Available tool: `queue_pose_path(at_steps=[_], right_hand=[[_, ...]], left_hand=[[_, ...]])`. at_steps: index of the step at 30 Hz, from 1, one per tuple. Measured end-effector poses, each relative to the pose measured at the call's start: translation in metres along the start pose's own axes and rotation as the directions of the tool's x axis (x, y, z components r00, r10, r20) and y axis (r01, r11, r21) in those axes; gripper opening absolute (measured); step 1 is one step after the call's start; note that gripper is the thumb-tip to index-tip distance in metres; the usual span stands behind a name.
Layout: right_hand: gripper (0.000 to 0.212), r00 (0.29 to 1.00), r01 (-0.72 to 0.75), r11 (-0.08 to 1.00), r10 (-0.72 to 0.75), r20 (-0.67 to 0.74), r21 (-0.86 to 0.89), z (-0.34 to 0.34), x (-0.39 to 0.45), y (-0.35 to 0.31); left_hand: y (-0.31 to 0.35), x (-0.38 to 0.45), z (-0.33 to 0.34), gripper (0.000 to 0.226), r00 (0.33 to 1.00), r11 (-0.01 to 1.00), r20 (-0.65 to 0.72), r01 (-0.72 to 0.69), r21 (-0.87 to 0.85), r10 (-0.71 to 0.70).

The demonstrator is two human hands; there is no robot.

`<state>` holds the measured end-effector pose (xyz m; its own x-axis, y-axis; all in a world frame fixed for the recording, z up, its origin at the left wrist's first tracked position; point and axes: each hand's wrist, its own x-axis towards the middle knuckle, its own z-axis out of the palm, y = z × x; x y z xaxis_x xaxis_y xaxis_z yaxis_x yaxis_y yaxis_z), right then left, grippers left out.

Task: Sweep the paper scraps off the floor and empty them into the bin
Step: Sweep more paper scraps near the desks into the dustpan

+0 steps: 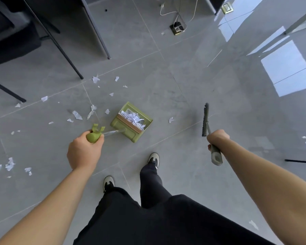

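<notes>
Paper scraps [77, 114] lie scattered over the grey floor [193, 82], mostly to the left of and beyond the green dustpan [131, 122], with one lone scrap [171, 119] just to its right and another cluster [10, 164] at the near left. Some scraps already sit inside the pan. No bin is in view.

To do this step well, I would keep the pan's lip flat against the floor and facing the loose pieces, then draw the broom [205, 119] in short strokes towards it, so the light paper does not flutter away. The pan likely needs turning towards the left, where most scraps remain.

The left hand [84, 150] is closed around the pan's green handle grip. The right hand [217, 138] is wrapped around the broom's handle, its bristle head apparently lifted clear of the floor, well right of the pan.
</notes>
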<state>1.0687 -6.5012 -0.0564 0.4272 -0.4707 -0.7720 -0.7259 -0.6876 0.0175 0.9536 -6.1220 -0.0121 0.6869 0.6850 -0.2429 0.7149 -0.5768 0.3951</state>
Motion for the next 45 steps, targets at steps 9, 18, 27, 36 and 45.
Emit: queue_pose_path(at_steps=[9, 18, 27, 36, 45], right_hand=[[0.018, 1.0, -0.001, 0.985, 0.003, 0.008, -0.172, -0.034, 0.081, -0.015], [0.023, 0.997, 0.066, 0.972, -0.058, 0.045, -0.227, -0.021, 0.063, -0.044], [0.014, 0.982, 0.098, 0.993, -0.086, 0.167, -0.063, 0.031, 0.004, -0.114], [0.02, 0.927, 0.235, 0.968, -0.196, 0.321, -0.086, 0.109, -0.051, -0.214], [0.011, 0.889, 0.264, 0.965, -0.239, 0.391, -0.009, 0.157, -0.107, -0.312]], left_hand=[[0.045, 0.017, 0.029, 0.021, 1.0, 1.0, 0.009, 0.017, 0.012, -0.017], [0.043, 0.026, 0.018, 0.02, 0.997, 0.997, -0.022, 0.07, 0.019, -0.069], [0.0, 0.045, -0.016, 0.018, 0.989, 0.989, -0.042, 0.145, -0.002, -0.144], [-0.061, 0.072, -0.062, 0.014, 0.966, 0.967, -0.054, 0.25, -0.053, -0.253], [-0.111, 0.08, -0.089, 0.01, 0.928, 0.927, -0.078, 0.353, -0.128, -0.364]])
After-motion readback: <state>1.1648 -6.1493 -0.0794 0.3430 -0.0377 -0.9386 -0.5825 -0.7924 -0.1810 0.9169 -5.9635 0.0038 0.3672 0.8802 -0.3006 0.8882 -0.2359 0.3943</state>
